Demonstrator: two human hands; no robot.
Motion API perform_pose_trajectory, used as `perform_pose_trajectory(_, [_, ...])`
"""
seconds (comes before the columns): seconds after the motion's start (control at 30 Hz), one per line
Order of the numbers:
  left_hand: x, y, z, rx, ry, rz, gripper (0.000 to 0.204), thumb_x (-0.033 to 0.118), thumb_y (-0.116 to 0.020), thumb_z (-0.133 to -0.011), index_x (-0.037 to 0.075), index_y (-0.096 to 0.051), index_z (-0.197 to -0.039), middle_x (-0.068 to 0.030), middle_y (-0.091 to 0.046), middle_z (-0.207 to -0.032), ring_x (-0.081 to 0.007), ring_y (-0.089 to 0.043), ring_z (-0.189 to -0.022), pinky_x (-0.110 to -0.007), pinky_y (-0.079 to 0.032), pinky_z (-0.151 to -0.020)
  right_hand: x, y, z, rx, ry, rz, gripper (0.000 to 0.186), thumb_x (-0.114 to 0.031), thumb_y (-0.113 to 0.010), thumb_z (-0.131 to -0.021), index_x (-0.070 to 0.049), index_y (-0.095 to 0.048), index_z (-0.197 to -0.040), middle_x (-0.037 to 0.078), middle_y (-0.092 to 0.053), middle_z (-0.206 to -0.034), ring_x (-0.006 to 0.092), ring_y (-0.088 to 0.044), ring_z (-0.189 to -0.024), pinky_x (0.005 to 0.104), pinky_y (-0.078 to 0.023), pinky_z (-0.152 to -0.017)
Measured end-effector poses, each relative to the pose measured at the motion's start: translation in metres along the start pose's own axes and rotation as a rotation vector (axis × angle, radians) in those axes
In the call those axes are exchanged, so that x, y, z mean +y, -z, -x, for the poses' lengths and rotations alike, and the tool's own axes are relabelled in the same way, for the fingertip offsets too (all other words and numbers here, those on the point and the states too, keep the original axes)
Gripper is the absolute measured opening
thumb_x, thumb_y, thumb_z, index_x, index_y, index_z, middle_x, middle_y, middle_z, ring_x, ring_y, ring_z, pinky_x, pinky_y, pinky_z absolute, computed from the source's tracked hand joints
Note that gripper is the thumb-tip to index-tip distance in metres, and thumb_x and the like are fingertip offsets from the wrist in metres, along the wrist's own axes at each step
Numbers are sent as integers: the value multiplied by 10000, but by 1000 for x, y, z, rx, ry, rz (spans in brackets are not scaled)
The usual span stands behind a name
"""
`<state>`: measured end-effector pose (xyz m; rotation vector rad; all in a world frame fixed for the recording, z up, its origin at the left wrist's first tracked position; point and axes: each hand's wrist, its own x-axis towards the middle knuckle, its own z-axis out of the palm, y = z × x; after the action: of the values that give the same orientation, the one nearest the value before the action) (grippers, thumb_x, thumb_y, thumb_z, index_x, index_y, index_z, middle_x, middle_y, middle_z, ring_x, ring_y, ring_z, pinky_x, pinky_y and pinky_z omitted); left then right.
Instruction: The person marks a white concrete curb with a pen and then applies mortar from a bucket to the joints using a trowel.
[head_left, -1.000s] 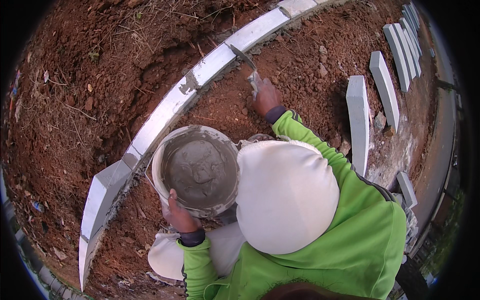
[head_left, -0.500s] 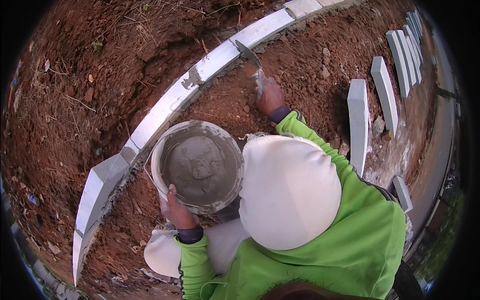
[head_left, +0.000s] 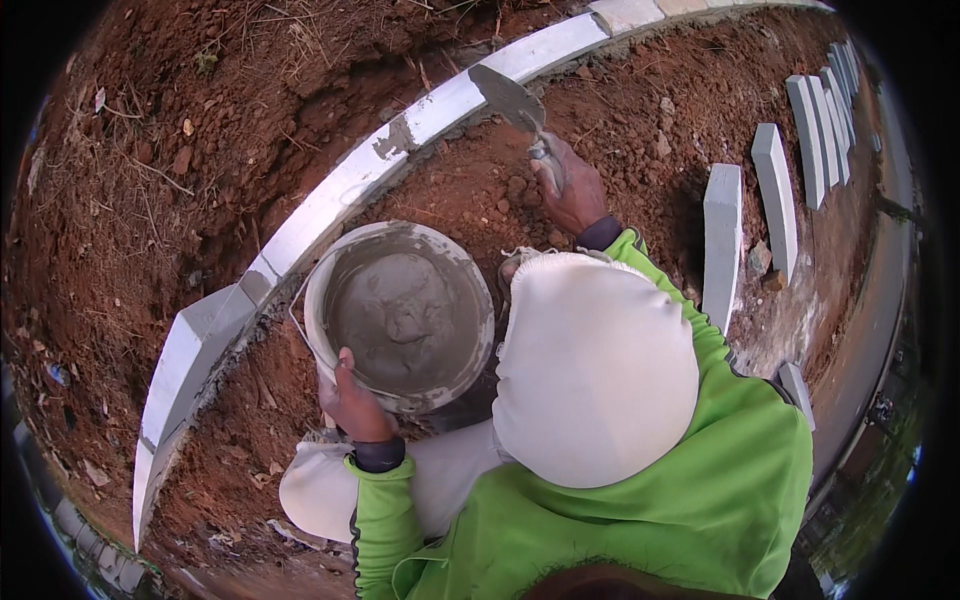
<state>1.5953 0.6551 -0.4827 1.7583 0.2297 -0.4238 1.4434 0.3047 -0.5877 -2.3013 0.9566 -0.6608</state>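
Observation:
My left hand (head_left: 357, 405) grips the near rim of a whitish bucket (head_left: 477, 372), thumb over the edge. Wet grey mortar (head_left: 395, 300) fills much of it. Up ahead to the right, my right hand (head_left: 572, 187) is closed around the handle of a trowel (head_left: 508, 98). The trowel's flat blade points forward and left, its face smeared grey, with the tip by the edge of a curved row of white kerb blocks (head_left: 330, 195). Whether the tip touches the kerb I cannot tell. A grey mortar patch (head_left: 393, 137) marks the kerb left of the blade.
Loose red soil (head_left: 460, 185) lies on both sides of the kerb. Several spare kerb blocks (head_left: 722, 240) lie apart at the right, near a road (head_left: 860, 330). My bent knee (head_left: 595, 370) in pale trousers is right of the bucket.
My right hand has drawn slightly right and back, and the trowel has turned so its blade face shows broader. My left hand stays on the bucket rim.

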Motion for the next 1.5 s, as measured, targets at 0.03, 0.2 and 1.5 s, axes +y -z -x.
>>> perform_pose_trajectory(0.03, [2,2,0,0,6,18,259,124,-608,-979,-95,-644,-1113,-97,-677,-1036,-143,-608,-907,-299,-489,-861,-22,12,-2,-144,-113,-20,441,-287,-654,-955,-56,-549,-1315,209,-681,-1061,416,-679,-922,447,-544,-773])
perform_pose_trajectory(0.2, [2,1,-2,-18,-55,-14,276,105,-574,-983,-119,-642,-1128,-109,-687,-1068,-155,-645,-973,-288,-488,-918,-61,42,-14,-676,353,-176,496,-396,-674,-929,-34,-626,-1265,209,-700,-1027,393,-696,-894,460,-563,-783])
perform_pose_trajectory(1.5, [4,-12,-3,-18,-23,-68,336,181,-605,-993,-87,-634,-1194,-99,-663,-1096,-148,-591,-965,-300,-466,-893,39,-31,-21,-96,-262,193,404,-189,-597,-881,-55,-636,-1259,226,-678,-1081,415,-657,-962,482,-535,-839])
